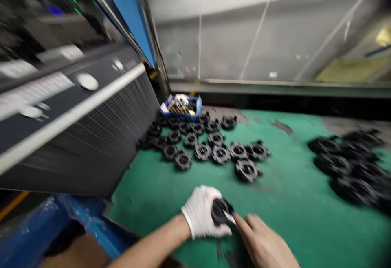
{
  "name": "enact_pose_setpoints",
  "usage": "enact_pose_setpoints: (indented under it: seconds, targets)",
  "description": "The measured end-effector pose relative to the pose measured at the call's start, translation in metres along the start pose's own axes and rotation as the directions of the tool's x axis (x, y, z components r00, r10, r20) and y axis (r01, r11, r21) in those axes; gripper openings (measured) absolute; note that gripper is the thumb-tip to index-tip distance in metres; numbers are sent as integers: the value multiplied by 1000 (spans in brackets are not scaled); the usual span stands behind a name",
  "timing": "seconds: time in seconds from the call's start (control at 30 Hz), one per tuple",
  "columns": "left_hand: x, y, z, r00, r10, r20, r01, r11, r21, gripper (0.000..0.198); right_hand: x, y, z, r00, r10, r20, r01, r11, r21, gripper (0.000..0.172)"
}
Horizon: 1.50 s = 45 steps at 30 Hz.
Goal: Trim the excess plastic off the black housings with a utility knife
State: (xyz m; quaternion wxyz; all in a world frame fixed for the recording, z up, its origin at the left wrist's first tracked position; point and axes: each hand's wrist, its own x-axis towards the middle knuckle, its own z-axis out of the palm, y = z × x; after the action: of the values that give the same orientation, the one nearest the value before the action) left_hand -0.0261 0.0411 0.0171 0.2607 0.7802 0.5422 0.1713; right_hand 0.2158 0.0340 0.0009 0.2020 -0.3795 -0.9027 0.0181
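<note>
My left hand (204, 213) wears a white glove and is closed around a round black plastic part (218, 211) low in the middle of the view. My bare right hand (265, 241) grips a knife, its handle hidden in the fingers. The pale, pointed knife blade (229, 217) reaches the part's near right side; blur hides whether it touches. Beyond my hands, many similar round black parts (220, 154) lie spread face up on the green worktop (159, 184).
At the right, a heap of dark round parts (356, 166) rests on the worktop. A blue bin (195, 115) with mixed items stands at the back. Left of the worktop is a dark slatted crate-like panel (100, 137). A grey panel (232, 44) rises behind.
</note>
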Motion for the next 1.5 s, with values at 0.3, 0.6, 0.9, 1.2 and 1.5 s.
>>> enact_pose_setpoints:
  seconds: [0.3,0.6,0.9,1.2,1.5]
  targets:
    - [-25,-33,38,989,-64,-134,50,993,-107,90,5,-7,-16,929,-41,367,102,984,-149,27]
    - [-24,-34,36,988,-33,-149,20,996,-89,83,7,-9,-18,917,-36,397,120,974,-191,33]
    - [-26,-36,37,988,-21,-154,11,998,-62,89,10,-5,-20,916,-31,401,128,967,-218,36]
    - [-27,-39,39,989,-30,-142,22,998,-56,91,9,-6,-19,909,-21,416,119,971,-210,37]
    - [-25,-36,37,996,-34,-87,28,997,-72,93,11,-15,-18,917,57,396,25,980,-200,37]
